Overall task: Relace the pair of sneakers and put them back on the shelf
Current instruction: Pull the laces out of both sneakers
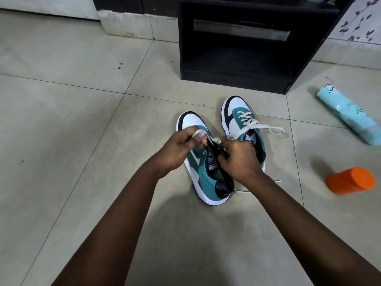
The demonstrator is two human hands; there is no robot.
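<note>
Sneakers: you have two, teal, white and black with thick white soles, side by side on the tiled floor (61,100) before one black shelf (237,65). The far sneaker (241,122) is laced and bow-tied. Over the near sneaker (203,174), your left hand (181,147) pinches its white lace (215,139) in curled fingers; your right hand (239,159) pinches at the eyelets.

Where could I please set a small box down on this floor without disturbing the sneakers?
The bare grey tiled floor left of the near teal-and-white sneaker is widest. A narrower bare patch lies between the far laced sneaker and the black shelf unit. The right is crowded: a pale blue tube and an orange cylindrical container lie there.
</note>
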